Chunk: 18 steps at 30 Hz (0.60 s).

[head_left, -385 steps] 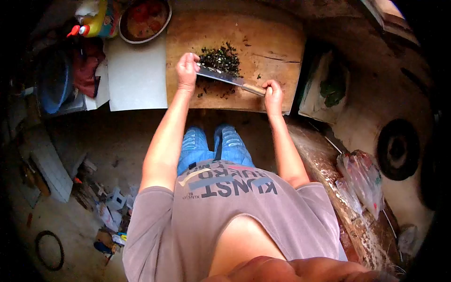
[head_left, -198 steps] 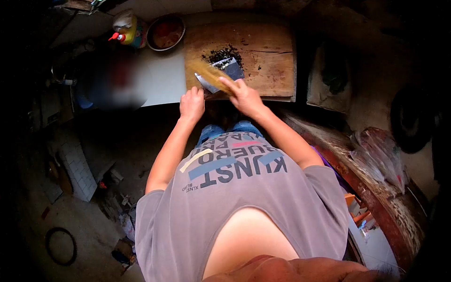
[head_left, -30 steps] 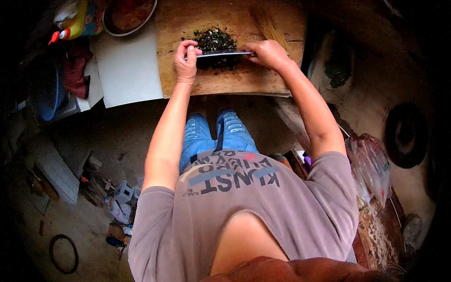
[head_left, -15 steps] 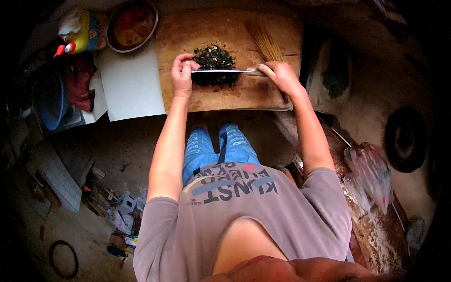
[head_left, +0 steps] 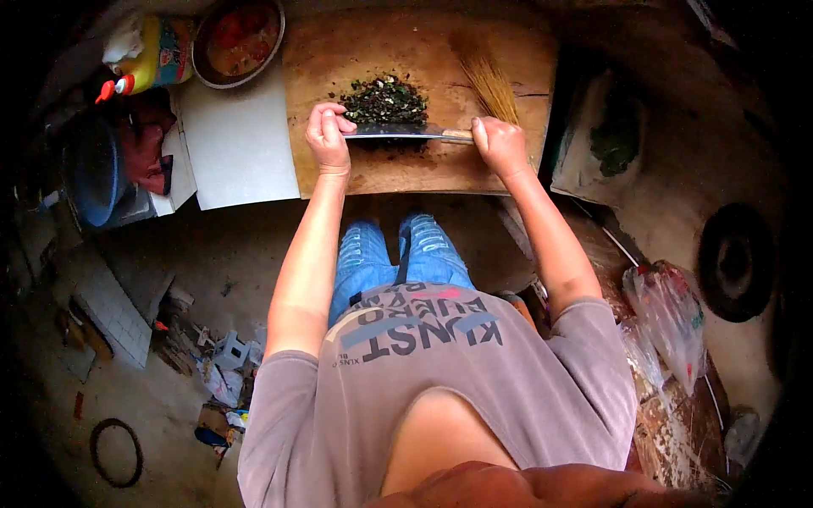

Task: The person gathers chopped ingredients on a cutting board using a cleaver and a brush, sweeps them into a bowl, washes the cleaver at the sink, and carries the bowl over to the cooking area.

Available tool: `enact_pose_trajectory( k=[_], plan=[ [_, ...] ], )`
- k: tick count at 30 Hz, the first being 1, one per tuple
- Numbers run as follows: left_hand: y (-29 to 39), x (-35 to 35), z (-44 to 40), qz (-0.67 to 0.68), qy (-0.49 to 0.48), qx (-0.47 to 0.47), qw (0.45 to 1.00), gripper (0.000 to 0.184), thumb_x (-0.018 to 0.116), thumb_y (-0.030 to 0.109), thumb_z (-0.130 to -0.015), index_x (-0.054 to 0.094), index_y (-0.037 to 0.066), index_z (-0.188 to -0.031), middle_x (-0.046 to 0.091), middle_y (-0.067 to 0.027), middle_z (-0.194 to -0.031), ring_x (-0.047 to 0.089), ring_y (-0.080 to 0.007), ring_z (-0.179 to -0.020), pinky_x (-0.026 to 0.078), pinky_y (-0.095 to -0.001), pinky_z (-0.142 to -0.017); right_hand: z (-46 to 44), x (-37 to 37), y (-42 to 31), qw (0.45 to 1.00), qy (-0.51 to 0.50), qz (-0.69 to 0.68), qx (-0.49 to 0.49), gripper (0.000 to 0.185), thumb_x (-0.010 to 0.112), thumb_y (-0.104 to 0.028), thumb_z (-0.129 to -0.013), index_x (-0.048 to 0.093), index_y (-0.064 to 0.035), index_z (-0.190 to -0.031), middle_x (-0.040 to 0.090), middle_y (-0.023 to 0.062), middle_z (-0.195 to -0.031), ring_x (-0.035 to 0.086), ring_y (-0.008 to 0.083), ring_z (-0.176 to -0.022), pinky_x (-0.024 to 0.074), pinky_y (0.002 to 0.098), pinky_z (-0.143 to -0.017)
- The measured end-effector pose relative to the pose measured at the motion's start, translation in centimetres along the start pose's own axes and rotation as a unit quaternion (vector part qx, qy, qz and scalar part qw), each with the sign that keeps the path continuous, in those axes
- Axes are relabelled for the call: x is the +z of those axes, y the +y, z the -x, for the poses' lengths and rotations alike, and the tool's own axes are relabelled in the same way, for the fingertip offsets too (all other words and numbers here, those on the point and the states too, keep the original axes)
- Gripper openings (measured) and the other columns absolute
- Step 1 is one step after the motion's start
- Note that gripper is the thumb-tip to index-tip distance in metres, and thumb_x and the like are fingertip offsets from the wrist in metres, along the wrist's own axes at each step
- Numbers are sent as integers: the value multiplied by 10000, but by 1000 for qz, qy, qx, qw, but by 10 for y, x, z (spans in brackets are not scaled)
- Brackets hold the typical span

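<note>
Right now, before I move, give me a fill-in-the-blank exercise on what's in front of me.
1. Your right hand grips the knife by its ____.
2. The chopped greens lie on a board made of ____.
3. The straw brush lies to the ____ of the greens.

Missing words: handle; wood; right.

Brush (head_left: 489,83) blocks fwd of R hand (head_left: 501,146); chopped pile (head_left: 383,100) fwd btwn hands; bare board (head_left: 313,63) fwd of L hand (head_left: 328,135).
</note>
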<state>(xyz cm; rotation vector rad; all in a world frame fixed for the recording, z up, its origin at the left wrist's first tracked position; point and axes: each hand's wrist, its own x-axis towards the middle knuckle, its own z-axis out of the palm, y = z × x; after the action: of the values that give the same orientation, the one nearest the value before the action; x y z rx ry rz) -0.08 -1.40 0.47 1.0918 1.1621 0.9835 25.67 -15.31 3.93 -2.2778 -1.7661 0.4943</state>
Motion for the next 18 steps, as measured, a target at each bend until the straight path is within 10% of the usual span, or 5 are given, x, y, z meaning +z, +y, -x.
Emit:
enact_pose_trajectory(
  k=[10, 18],
  plan=[
    [7, -10, -19, 145, 48, -77, 985, 183, 401, 112, -856, 556, 16, -843, 480, -41, -537, 503, -162, -512, 472, -300, -557, -36, -71, -46, 995, -65, 72, -36, 441, 415, -375, -928, 644, -90, -682, 630, 131, -682, 614, 343, -638, 491, 451, -574],
    [5, 8, -13, -1, 36, -3, 999, 227, 381, 62, -802, 598, -4, -816, 514, -26, -549, 539, -132, -540, 467, -266, -555, -33, -1, 17, 999, 18, 37, -34, 418, 428, -349, -925, 659, -100, -683, 648, 122, -674, 632, 319, -623, 513, 437, -565]
  ],
)
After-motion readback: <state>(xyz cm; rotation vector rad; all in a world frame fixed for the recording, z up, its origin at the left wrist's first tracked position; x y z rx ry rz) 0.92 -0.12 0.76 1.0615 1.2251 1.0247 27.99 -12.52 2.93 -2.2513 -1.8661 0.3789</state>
